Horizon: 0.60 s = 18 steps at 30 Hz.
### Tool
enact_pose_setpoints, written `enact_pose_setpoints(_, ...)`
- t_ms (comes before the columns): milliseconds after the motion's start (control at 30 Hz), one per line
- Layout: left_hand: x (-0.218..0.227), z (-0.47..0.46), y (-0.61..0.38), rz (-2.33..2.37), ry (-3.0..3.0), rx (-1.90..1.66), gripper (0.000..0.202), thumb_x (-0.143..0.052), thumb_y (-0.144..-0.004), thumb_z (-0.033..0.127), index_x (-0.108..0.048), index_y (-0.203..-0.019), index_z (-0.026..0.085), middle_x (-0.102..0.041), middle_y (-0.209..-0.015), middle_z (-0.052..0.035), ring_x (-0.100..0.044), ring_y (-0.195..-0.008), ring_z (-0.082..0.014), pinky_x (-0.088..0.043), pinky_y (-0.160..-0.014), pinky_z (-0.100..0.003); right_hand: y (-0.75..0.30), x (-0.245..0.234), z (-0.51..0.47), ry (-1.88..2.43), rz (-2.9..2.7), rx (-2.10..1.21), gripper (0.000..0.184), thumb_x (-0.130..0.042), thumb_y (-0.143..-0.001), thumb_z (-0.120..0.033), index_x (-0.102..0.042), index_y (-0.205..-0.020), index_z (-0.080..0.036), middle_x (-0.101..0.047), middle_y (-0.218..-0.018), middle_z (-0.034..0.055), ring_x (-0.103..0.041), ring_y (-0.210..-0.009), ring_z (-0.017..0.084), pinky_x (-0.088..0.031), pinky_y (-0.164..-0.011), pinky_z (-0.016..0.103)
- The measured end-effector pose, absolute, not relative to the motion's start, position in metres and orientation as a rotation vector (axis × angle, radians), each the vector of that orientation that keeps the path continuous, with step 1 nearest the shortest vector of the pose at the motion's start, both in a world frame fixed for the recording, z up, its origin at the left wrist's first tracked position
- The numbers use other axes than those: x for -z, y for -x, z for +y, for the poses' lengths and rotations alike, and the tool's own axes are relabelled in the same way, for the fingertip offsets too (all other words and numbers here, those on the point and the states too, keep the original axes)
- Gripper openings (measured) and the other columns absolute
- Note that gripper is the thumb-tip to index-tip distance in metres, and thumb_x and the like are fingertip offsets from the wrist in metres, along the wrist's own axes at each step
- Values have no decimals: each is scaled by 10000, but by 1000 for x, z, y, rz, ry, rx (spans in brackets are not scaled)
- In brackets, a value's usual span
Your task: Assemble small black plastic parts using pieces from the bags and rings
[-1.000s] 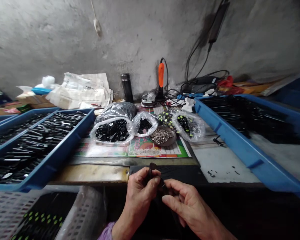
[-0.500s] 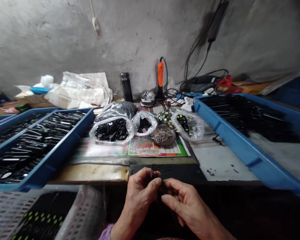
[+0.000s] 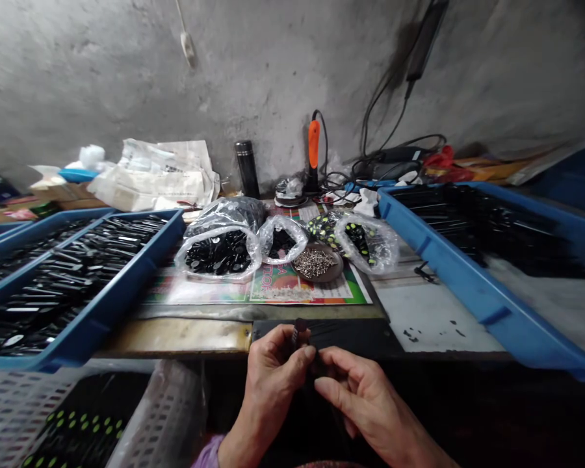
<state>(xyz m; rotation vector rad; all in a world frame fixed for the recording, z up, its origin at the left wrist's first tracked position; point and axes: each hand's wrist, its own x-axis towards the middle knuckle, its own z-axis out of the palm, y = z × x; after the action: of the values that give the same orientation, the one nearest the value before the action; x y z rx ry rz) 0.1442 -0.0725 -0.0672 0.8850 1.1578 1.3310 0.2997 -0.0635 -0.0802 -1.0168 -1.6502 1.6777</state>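
Note:
Between my hands, just off the bench's front edge, is a small dark part (image 3: 299,328) with a rounded top and a ridged side. My left hand (image 3: 275,380) pinches it between thumb and fingers. My right hand (image 3: 363,396) is closed close beside it, thumb and fingertips at its lower end; what they grip there is too dark to make out. Beyond the hands, a shallow dish (image 3: 316,263) holds small shiny metal pieces. Open plastic bags of black parts (image 3: 219,253) and of black-and-yellow-green parts (image 3: 358,240) stand around it.
At left, a blue tray (image 3: 163,260) holds rows of black pieces; another blue tray (image 3: 468,305) stands at right. A white crate (image 3: 160,416) sits below left. Behind are a black flask (image 3: 246,169), an orange-handled tool (image 3: 313,146) and cables along the wall.
The small dark part shows slightly higher above my left fingers, its rounded top more visible. My hands have hardly moved.

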Motion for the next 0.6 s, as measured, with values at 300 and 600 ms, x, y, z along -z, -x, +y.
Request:
enact_pose_setpoints(300, 66, -85, -141, 1187, -845, -1303, 378, -750, -798, 500, -606, -871, 158, -498, -574, 67, -370, -448, -40, -283, -417, -144, -306, 83, -56, 997, -1531, -1697, 388, -631, -905, -408, -575, -1188, -149, -504, -720, -45, -410, -456, 39, -368, -398, 131)
enact_pose_setpoints(600, 75, -93, -148, 1209, -895, -1253, 383, -767, -786, 495, -659, -776, 127, -595, -621, 10, -503, -508, -74, -404, -513, -180, -305, 85, -57, 972, -1478, -1690, 462, -676, -876, -429, -566, -1227, -150, -582, -773, -4, -474, -514, 65, -403, -414, 139)
